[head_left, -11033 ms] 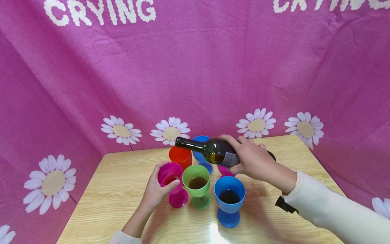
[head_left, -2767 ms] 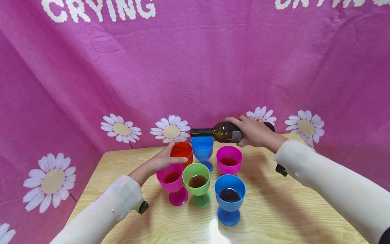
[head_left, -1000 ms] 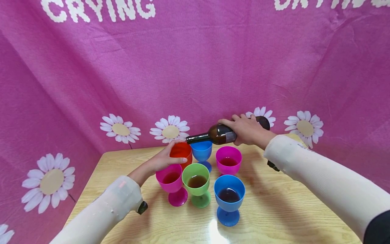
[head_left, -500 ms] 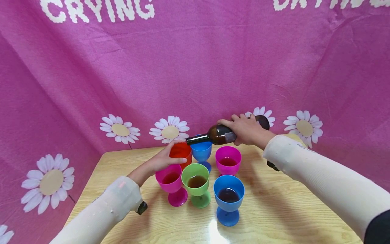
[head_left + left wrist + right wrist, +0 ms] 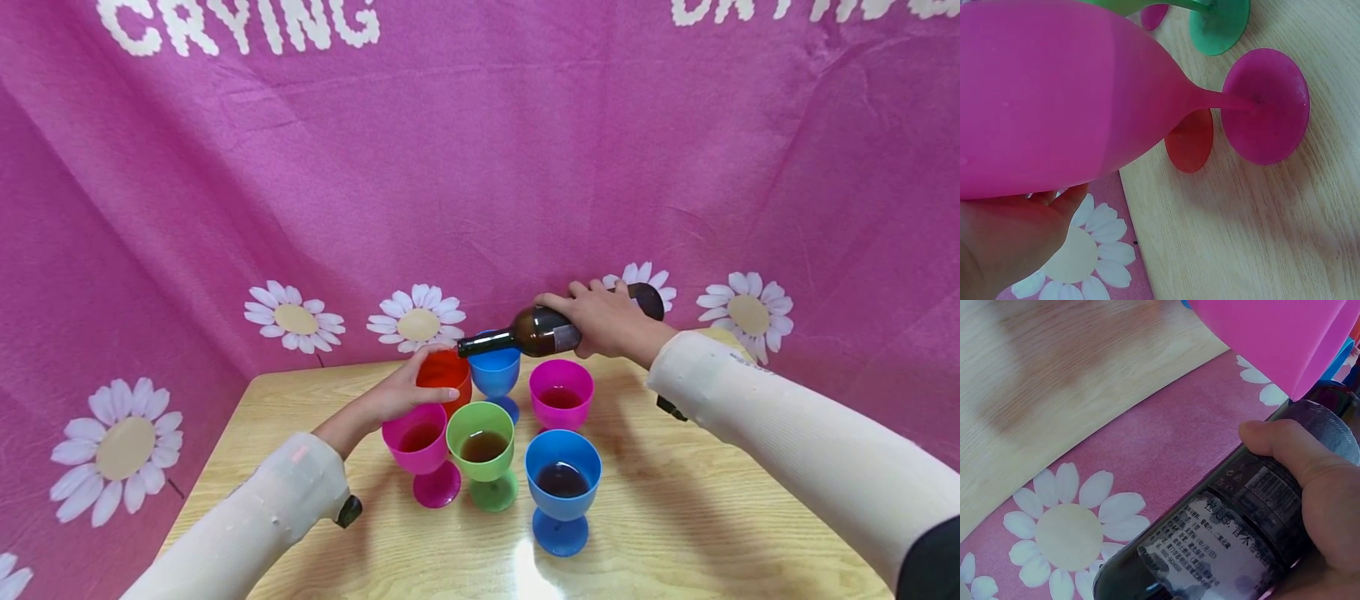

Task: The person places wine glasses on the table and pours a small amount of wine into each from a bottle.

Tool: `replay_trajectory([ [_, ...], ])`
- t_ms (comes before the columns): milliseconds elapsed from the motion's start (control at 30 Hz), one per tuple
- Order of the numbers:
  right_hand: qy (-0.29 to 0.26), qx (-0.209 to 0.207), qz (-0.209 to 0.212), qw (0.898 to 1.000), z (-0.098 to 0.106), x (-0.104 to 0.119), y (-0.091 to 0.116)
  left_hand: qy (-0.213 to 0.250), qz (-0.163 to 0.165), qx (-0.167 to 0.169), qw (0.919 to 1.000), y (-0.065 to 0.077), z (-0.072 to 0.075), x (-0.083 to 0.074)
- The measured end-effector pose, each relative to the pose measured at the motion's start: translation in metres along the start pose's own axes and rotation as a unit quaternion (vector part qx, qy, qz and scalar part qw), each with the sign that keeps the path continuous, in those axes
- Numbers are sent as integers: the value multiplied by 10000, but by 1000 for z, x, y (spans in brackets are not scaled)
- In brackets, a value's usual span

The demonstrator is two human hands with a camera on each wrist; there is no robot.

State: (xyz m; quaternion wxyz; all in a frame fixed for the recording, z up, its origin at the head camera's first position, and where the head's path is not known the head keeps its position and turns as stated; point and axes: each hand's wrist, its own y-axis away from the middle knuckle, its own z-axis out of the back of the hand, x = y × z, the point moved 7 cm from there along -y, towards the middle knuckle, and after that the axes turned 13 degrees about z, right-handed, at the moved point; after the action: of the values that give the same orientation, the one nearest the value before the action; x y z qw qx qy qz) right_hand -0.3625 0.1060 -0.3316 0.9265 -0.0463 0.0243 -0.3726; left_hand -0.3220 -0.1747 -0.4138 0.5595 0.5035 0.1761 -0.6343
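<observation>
My left hand (image 5: pixel 397 392) holds the bowl of a red-orange goblet (image 5: pixel 448 379), thumb on its near side; fingers are partly hidden behind it. In my right hand (image 5: pixel 603 317) is a dark glass wine bottle (image 5: pixel 536 331), gripped round its body and tilted neck-down to the left. Its mouth is at the right rim of the red-orange goblet; whether liquid flows cannot be seen. The bottle's neck passes over a blue goblet (image 5: pixel 497 371). In the left wrist view a pink goblet (image 5: pixel 1072 100) hides much of the left hand. A printed label (image 5: pixel 1210 544) shows in the right wrist view.
Dark liquid stands in a pink goblet (image 5: pixel 415 446), a green goblet (image 5: pixel 480 467), a front blue goblet (image 5: pixel 562 492) and a right pink goblet (image 5: pixel 561 387). All stand close together on the wooden table (image 5: pixel 675 517). A magenta cloth (image 5: pixel 480 167) with daisies hangs behind.
My left hand has gone from the left pink goblet to the red-orange one. The bottle has shifted from above the back blue goblet left and down, its neck now tilted. Little differs over the last second.
</observation>
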Motion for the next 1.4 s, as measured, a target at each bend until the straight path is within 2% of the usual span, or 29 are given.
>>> replay_trajectory([
  [867, 51, 19, -4, 10000, 1, 3, 2, 44, 80, -22, 10000, 0, 0, 0],
  [1400, 206, 34, 75, 9998, -3, 9, -1, -10, -84, 47, 10000, 0, 0, -1],
])
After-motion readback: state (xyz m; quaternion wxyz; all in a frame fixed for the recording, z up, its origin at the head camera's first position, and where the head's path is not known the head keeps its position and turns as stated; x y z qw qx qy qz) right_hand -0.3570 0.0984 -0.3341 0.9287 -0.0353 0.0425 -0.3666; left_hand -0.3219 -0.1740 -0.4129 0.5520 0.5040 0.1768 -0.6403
